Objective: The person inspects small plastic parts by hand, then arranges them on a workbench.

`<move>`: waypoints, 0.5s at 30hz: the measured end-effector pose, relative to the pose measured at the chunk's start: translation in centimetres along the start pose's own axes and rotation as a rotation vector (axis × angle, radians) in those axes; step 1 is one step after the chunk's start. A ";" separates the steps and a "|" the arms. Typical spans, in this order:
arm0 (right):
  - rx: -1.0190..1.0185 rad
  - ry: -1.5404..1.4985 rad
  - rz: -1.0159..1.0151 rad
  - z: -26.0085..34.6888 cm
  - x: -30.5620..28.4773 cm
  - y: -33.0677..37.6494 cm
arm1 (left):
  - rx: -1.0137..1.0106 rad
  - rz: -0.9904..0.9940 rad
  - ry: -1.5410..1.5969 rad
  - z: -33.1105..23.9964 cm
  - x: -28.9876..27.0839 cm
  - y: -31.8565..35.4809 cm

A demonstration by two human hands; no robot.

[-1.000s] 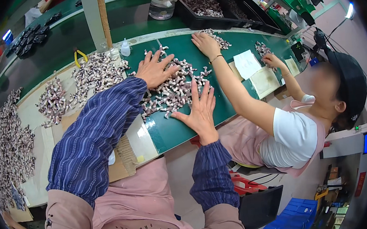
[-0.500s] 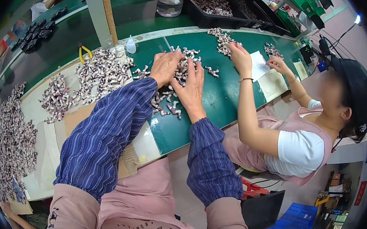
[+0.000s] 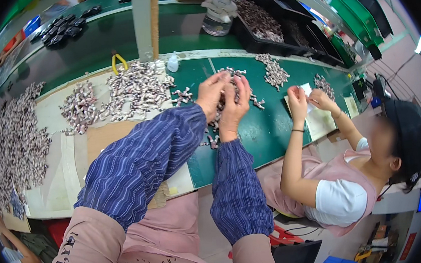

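Note:
My left hand [image 3: 211, 97] and my right hand [image 3: 233, 110] are close together over a heap of small, knobbly, white-and-dark mottled pieces [image 3: 215, 142] on the green tabletop. The fingers of my left hand are pinched beside those of my right, which curl upward with the thumb. Anything between the fingertips is too small to make out. My hands cover much of the heap. A few loose pieces [image 3: 257, 102] lie just right of my right hand, and others [image 3: 183, 97] lie left of my left hand.
Larger piles of similar pieces [image 3: 134, 90] spread leftward over cardboard. Yellow-handled pliers [image 3: 119, 63] and a small white bottle [image 3: 172, 63] lie along the back edge, near a post [image 3: 143, 29]. A co-worker [image 3: 343, 190] sits at the right, hands over white paper. Black bins [image 3: 263, 44] stand behind.
My hands have lifted from the heap and come together, fingertips meeting. The view has shifted, moving the table rightward and down. The co-worker's hands have come closer together.

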State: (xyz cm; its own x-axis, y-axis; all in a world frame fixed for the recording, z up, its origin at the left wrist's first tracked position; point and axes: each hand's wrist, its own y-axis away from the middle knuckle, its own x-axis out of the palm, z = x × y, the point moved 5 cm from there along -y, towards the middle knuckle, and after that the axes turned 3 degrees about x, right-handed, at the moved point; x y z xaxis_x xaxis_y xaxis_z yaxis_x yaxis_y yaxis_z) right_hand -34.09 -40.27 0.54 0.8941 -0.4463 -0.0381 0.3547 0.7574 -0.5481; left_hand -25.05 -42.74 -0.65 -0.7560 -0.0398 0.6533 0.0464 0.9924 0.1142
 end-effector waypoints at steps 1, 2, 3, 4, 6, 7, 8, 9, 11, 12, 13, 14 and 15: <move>0.000 -0.022 -0.012 0.3 0.2 0.3 | -0.018 -0.008 0.003 -0.5 -0.2 0.6; -0.049 -0.001 -0.027 1.0 -0.2 0.3 | 0.030 -0.008 0.016 -0.8 0.4 0.9; -0.098 0.008 -0.035 1.6 -0.8 -0.1 | 0.088 -0.015 0.025 -1.0 1.3 1.2; -0.183 0.131 -0.037 2.5 -1.6 -0.4 | 0.085 -0.015 0.081 -1.1 2.2 1.5; -0.211 0.123 -0.053 5.4 -2.0 -0.8 | 0.149 0.039 0.021 -2.1 3.3 2.0; -0.174 0.036 -0.025 7.0 -0.9 -0.4 | 0.264 0.057 0.004 -3.6 2.9 2.4; -0.154 -0.025 -0.014 8.5 -0.6 -0.3 | 0.275 0.075 0.025 -4.8 3.1 3.5; -0.133 -0.085 -0.004 9.7 -0.1 -0.1 | 0.285 0.095 0.047 -6.2 3.3 4.4; -0.299 -0.009 0.051 12.8 1.9 0.5 | 0.387 0.117 0.113 -9.8 2.2 6.4; -0.316 -0.093 0.096 13.5 3.8 1.1 | 0.376 0.082 0.152 -11.5 0.9 7.3; -0.308 -0.093 0.129 15.4 5.9 2.0 | 0.404 0.061 0.141 -13.4 -0.9 8.3; -0.305 -0.139 0.172 16.1 7.8 2.7 | 0.427 0.018 0.166 -15.3 -2.3 9.4; -0.301 -0.186 0.213 16.7 10.0 3.4 | 0.460 -0.040 0.159 -17.1 -4.1 10.2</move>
State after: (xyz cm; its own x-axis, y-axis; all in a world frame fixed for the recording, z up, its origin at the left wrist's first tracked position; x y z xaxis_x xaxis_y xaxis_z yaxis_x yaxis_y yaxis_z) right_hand -19.33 -34.20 12.23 0.9828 -0.1800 -0.0409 0.0850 0.6378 -0.7655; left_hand -10.26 -34.43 10.63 -0.6404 -0.0603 0.7657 -0.3008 0.9370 -0.1778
